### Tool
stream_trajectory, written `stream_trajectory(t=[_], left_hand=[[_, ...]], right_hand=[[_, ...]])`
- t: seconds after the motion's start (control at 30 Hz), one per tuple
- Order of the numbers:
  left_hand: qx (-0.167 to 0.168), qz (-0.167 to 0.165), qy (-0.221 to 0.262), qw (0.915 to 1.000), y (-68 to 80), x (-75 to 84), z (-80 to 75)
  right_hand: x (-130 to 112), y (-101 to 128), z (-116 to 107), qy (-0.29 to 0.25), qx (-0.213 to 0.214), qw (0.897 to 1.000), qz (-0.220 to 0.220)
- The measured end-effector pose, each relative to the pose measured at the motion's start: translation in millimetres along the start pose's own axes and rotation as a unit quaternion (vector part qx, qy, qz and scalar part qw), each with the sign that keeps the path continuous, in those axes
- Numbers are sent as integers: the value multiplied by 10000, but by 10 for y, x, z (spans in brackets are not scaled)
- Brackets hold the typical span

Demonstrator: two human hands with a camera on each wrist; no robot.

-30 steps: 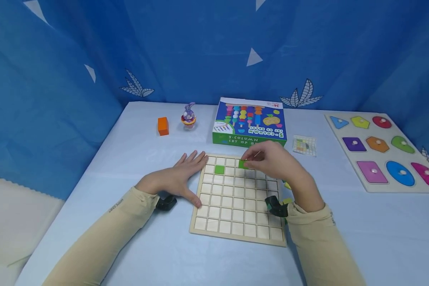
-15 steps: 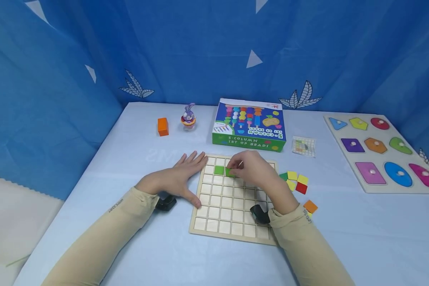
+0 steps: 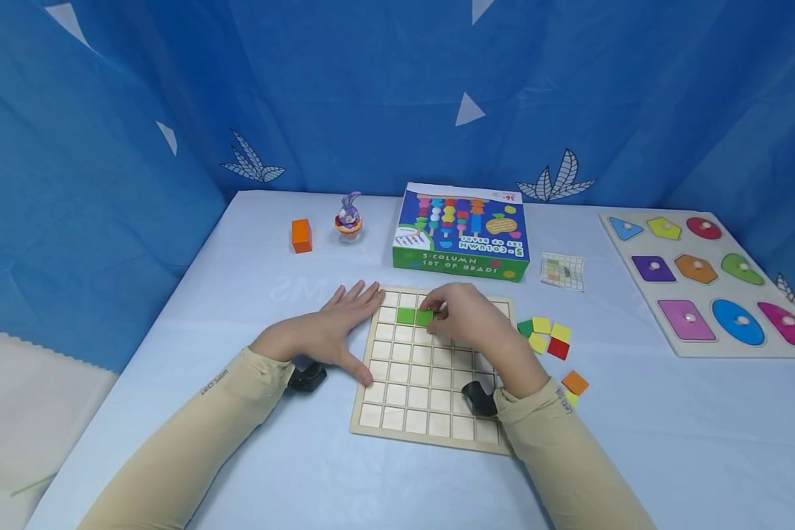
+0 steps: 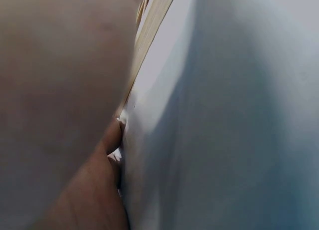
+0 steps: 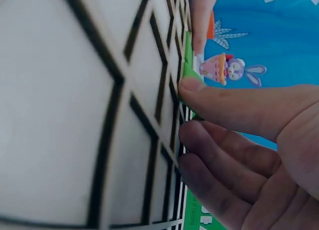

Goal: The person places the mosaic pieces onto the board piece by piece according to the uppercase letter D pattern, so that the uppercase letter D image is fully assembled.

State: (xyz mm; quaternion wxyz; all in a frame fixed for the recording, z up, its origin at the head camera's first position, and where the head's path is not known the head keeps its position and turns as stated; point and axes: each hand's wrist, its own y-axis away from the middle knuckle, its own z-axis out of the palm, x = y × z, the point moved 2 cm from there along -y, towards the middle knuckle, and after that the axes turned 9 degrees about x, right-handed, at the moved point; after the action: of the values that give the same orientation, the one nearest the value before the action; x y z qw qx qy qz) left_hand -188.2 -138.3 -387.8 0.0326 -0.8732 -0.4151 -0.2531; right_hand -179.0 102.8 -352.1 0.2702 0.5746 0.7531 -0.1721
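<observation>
A wooden grid board (image 3: 419,397) lies flat on the table. One green square tile (image 3: 406,316) sits in a cell near its far left corner. My left hand (image 3: 327,327) rests spread at the board's left edge, fingers straight. Over the board, my right hand (image 3: 467,316) pinches a second green tile (image 5: 192,76) between thumb and fingers; in the right wrist view it looks tilted over its cell. That tile is directly right of the first one. The left wrist view shows mostly the blurred hand and the board's edge (image 4: 149,38).
Loose tiles, among them a red tile (image 3: 559,348) and an orange tile (image 3: 575,382), lie right of the board. Behind stand a bead-set box (image 3: 460,235), a rabbit figure (image 3: 349,217) and an orange block (image 3: 301,235). A pattern card (image 3: 562,271) and shape puzzle (image 3: 709,283) lie right.
My right hand has moved left over the board with the second green tile, bringing it beside the first. Loose tiles at the right have come into view. The left hand has stayed put.
</observation>
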Motion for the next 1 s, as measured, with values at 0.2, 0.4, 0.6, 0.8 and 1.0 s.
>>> stream_trajectory(t=[0.2, 0.4, 0.6, 0.8, 1.0], left_hand=[[5, 7, 36, 10000, -1, 0, 0], [-1, 26, 12, 10000, -3, -4, 4], [11, 28, -49, 10000, -5, -13, 6], [9, 1, -45, 10000, -9, -7, 4], [-18, -57, -15, 10000, -5, 2, 1]], right_hand=[[0, 5, 26, 154, -5, 9999, -74], [-13, 16, 30, 260, -15, 9996, -144], [-27, 18, 30, 416, -9, 9986, -320], [-23, 13, 33, 444, -50, 9986, -269], [-20, 6, 42, 442, -49, 9985, -307]])
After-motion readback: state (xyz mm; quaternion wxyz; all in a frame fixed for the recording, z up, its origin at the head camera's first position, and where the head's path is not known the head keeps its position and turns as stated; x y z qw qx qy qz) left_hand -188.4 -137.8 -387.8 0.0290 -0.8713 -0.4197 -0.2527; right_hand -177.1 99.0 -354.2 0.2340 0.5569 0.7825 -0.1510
